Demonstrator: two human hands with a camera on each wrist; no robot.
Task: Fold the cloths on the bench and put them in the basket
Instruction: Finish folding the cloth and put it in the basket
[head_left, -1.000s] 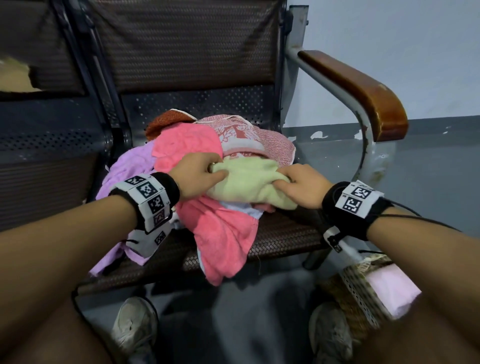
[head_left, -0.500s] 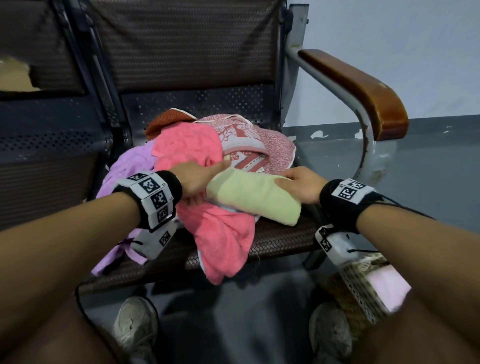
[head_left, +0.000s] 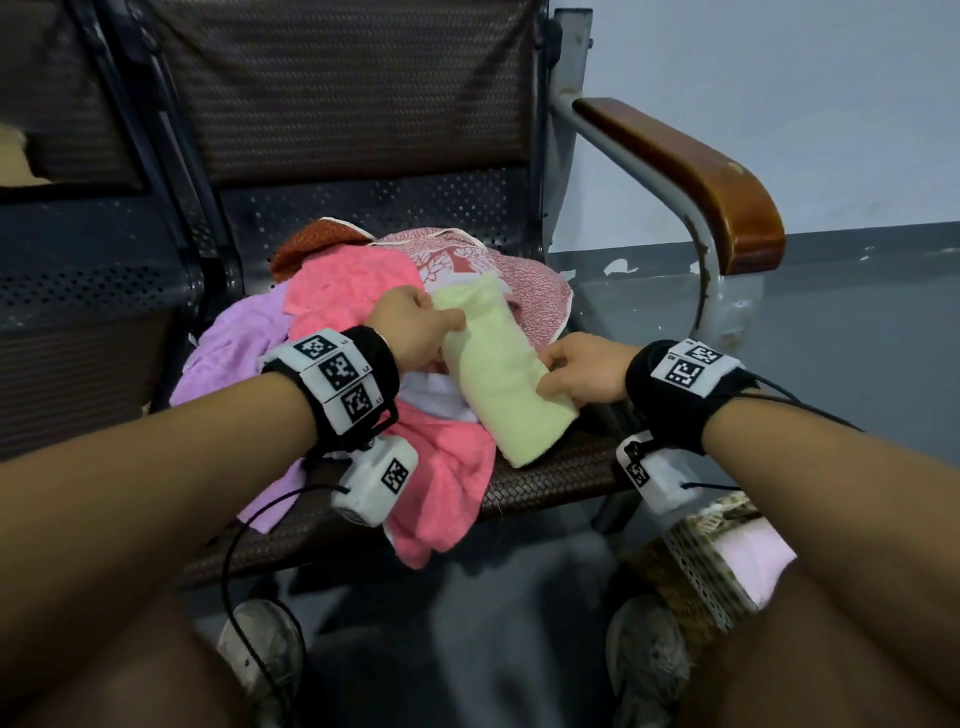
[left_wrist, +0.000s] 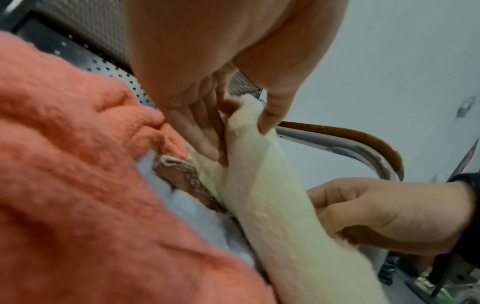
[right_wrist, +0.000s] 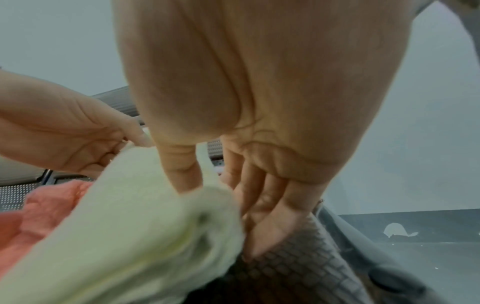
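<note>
Now the left hand pinches the far end of the pale green cloth: in the left wrist view its thumb presses on the upper side and the other fingers lie under the fold, so the cloth is held between them. The right hand grips the same cloth near its nearer end, the thumb on top and the fingers curled below the rolled edge. The pale green cloth is folded into a long narrow strip and lies diagonally between the two hands, its near end resting on the woven seat of the bench. Under it and to the left is a pile of unfolded cloths: a bright pink one that hangs over the front edge of the seat, a lilac one at the left side, a red patterned one behind, a rust-orange one at the back, and a little white cloth just beside the left wrist. The bench has a dark perforated backrest and a wooden armrest on a grey metal tube at the right. On the floor at the lower right stands the woven basket, partly hidden by the right arm, and a light pink folded cloth lies inside it. Two worn shoes show at the bottom edge.
</note>
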